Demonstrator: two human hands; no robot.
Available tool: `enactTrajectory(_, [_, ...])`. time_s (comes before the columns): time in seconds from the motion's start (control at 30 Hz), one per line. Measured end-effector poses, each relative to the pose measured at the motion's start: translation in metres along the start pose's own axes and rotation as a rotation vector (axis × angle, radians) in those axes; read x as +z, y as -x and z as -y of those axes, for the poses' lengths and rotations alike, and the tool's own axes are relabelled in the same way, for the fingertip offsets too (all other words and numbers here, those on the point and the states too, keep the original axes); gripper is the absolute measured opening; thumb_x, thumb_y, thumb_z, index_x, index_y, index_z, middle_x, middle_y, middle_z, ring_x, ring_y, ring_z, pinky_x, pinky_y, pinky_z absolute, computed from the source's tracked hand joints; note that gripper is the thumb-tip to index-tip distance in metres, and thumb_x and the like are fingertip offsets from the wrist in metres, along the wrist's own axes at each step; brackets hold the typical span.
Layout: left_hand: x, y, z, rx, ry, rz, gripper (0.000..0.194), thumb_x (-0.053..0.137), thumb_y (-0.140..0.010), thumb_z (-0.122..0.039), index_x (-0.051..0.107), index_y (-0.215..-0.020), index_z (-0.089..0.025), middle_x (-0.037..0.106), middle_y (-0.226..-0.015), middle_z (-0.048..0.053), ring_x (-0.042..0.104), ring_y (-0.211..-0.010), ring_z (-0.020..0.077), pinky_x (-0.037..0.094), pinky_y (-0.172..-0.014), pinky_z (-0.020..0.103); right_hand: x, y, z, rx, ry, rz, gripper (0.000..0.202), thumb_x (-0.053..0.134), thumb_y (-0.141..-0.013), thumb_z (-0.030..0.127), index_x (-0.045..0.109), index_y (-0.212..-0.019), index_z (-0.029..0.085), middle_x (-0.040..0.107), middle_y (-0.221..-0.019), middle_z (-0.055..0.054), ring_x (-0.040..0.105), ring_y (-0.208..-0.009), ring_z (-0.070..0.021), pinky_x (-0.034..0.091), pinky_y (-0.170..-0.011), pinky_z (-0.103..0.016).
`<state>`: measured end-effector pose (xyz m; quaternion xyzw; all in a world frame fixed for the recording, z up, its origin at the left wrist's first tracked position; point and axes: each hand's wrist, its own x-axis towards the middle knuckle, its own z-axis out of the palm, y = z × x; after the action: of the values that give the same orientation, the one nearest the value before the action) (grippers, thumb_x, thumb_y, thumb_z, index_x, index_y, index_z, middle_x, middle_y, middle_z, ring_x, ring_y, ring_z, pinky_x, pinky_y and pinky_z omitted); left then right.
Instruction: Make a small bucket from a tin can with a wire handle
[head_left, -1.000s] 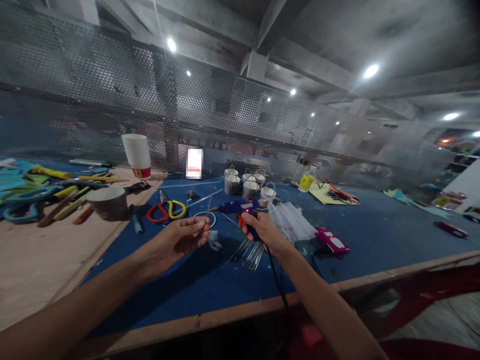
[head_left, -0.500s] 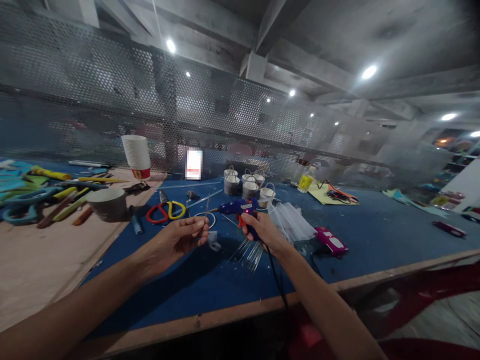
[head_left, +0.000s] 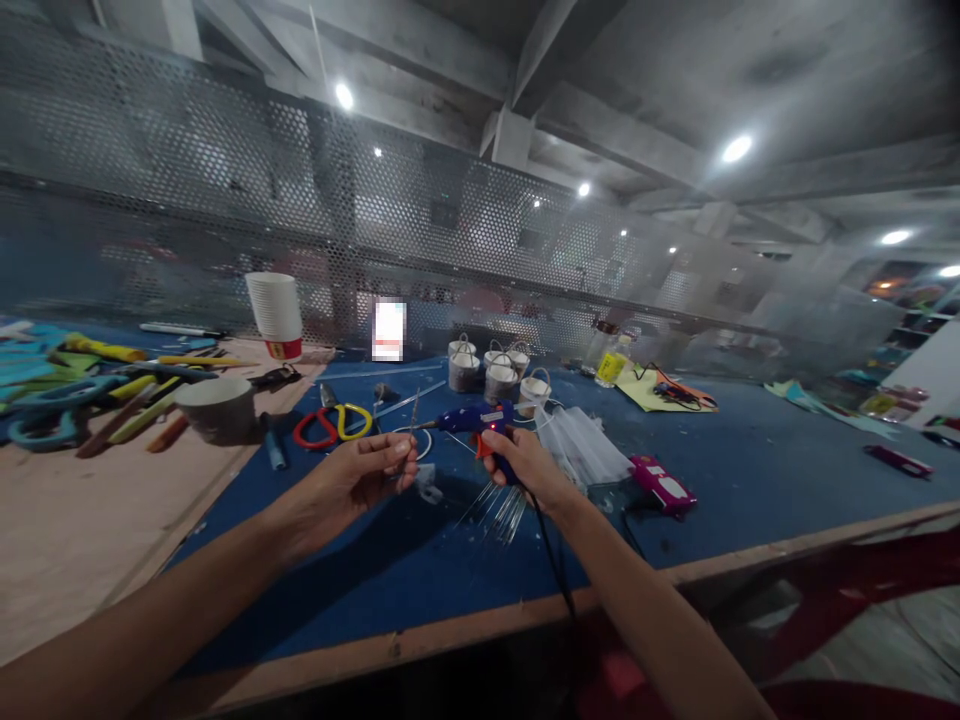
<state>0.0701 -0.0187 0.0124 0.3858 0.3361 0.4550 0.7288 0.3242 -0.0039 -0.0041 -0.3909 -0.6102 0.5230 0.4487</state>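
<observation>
My right hand [head_left: 525,462] is wrapped round a blue glue gun [head_left: 480,416] with an orange trigger and a lit red light. Its nozzle points left, close to a thin stick-like piece [head_left: 415,410] that stands upright between the pinched thumb and fingers of my left hand [head_left: 379,462]. Whether the nozzle touches that piece I cannot tell. Beneath the hands lie thin clear strands [head_left: 504,512] and a crumpled translucent scrap [head_left: 427,484]. Behind the gun stand several small grey buckets [head_left: 501,380] with looped handles.
Red-and-yellow-handled scissors [head_left: 334,424] lie left of my hands. Farther left are a grey bowl [head_left: 217,410], stacked paper cups [head_left: 275,312] and assorted tools. Translucent glue sticks [head_left: 581,445] and a magenta device [head_left: 663,486] lie to the right. A perforated metal screen [head_left: 420,230] runs behind.
Both hands keep nearly the same pose. The nozzle seems to sit a little farther from the upright thin piece; the view has shifted very slightly.
</observation>
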Motion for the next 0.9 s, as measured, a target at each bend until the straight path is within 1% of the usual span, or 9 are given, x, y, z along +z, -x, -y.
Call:
enactTrajectory(0.1, [0.0003, 0.0003, 0.0002, 0.015, -0.013, 0.001, 0.013, 0.068, -0.087, -0.004, 0.073, -0.076, -0.01, 0.06, -0.066, 0.001, 0.065, -0.062, 0.0098, 0.06, -0.064, 0.018, 0.0024, 0.0014, 0.0023, -0.004, -0.057, -0.007, 0.036, 0.063, -0.092, 0.051, 0.066, -0.086, 0.015, 0.059, -0.065, 0.003, 0.045, -0.045, -0.005, 0.035, -0.049, -0.02])
enactTrajectory(0.17, [0.0006, 0.0005, 0.0009, 0.007, -0.015, -0.004, 0.011, 0.07, -0.085, -0.004, 0.074, -0.077, -0.011, 0.064, -0.069, 0.002, 0.066, -0.063, 0.01, 0.061, -0.066, 0.018, 0.0048, 0.002, 0.0036, 0.0, -0.058, -0.014, 0.036, 0.064, -0.091, 0.052, 0.067, -0.089, 0.016, 0.06, -0.066, 0.003, 0.046, -0.046, -0.0058, 0.036, -0.048, -0.02])
enactTrajectory(0.3, [0.0018, 0.0009, 0.0006, -0.027, 0.023, -0.009, 0.013, 0.068, -0.085, -0.001, 0.074, -0.082, -0.011, 0.068, -0.072, 0.004, 0.067, -0.062, 0.0108, 0.061, -0.064, 0.019, 0.0045, 0.001, 0.0027, 0.011, -0.007, -0.022, 0.037, 0.064, -0.09, 0.052, 0.066, -0.083, 0.015, 0.06, -0.065, 0.002, 0.048, -0.047, -0.0067, 0.035, -0.047, -0.02])
enactTrajectory(0.4, [0.0015, 0.0006, 0.0002, -0.018, 0.042, -0.002, 0.015, 0.065, -0.087, 0.0, 0.075, -0.083, -0.011, 0.068, -0.072, 0.005, 0.068, -0.062, 0.0112, 0.061, -0.064, 0.019, 0.0018, 0.0005, 0.0015, 0.008, 0.012, -0.018, 0.038, 0.064, -0.09, 0.051, 0.063, -0.076, 0.015, 0.06, -0.064, 0.002, 0.047, -0.046, -0.006, 0.035, -0.047, -0.02])
enactTrajectory(0.57, [0.0015, 0.001, 0.002, -0.027, 0.052, 0.028, 0.014, 0.063, -0.089, -0.003, 0.075, -0.085, -0.01, 0.068, -0.076, 0.006, 0.067, -0.064, 0.011, 0.062, -0.066, 0.02, 0.0039, 0.0015, 0.0021, -0.011, -0.081, -0.018, 0.038, 0.063, -0.091, 0.052, 0.065, -0.083, 0.016, 0.059, -0.065, 0.003, 0.045, -0.045, -0.0053, 0.035, -0.048, -0.02])
enactTrajectory(0.63, [0.0034, 0.0024, 0.0016, -0.04, 0.061, 0.039, 0.015, 0.062, -0.089, -0.002, 0.075, -0.086, -0.01, 0.067, -0.076, 0.006, 0.067, -0.064, 0.0111, 0.062, -0.065, 0.02, 0.0048, 0.0014, 0.0018, -0.005, -0.074, -0.013, 0.039, 0.064, -0.09, 0.053, 0.065, -0.082, 0.016, 0.059, -0.065, 0.003, 0.046, -0.046, -0.0057, 0.034, -0.047, -0.02])
enactTrajectory(0.73, [0.0069, 0.0046, -0.0007, -0.043, 0.068, 0.016, 0.02, 0.059, -0.089, 0.002, 0.074, -0.083, -0.009, 0.066, -0.075, 0.005, 0.066, -0.061, 0.0106, 0.061, -0.062, 0.02, 0.0034, 0.0002, 0.0001, 0.011, -0.043, -0.019, 0.04, 0.065, -0.088, 0.054, 0.063, -0.077, 0.016, 0.06, -0.065, 0.002, 0.047, -0.047, -0.006, 0.035, -0.048, -0.02])
enactTrajectory(0.8, [0.0083, 0.0053, -0.0021, -0.041, 0.076, 0.001, 0.021, 0.058, -0.089, 0.002, 0.074, -0.082, -0.009, 0.066, -0.075, 0.006, 0.066, -0.061, 0.0107, 0.062, -0.063, 0.02, 0.0019, -0.0004, -0.0008, 0.019, -0.032, -0.028, 0.041, 0.065, -0.088, 0.054, 0.062, -0.074, 0.016, 0.06, -0.064, 0.002, 0.046, -0.046, -0.006, 0.036, -0.048, -0.02])
enactTrajectory(0.9, [0.0083, 0.0051, -0.0021, -0.046, 0.094, -0.011, 0.021, 0.058, -0.09, 0.001, 0.075, -0.083, -0.01, 0.067, -0.076, 0.006, 0.067, -0.063, 0.0111, 0.062, -0.065, 0.02, 0.0022, -0.0002, -0.0007, 0.004, -0.081, -0.035, 0.038, 0.064, -0.089, 0.053, 0.063, -0.079, 0.016, 0.059, -0.063, 0.003, 0.044, -0.045, -0.0057, 0.035, -0.047, -0.02])
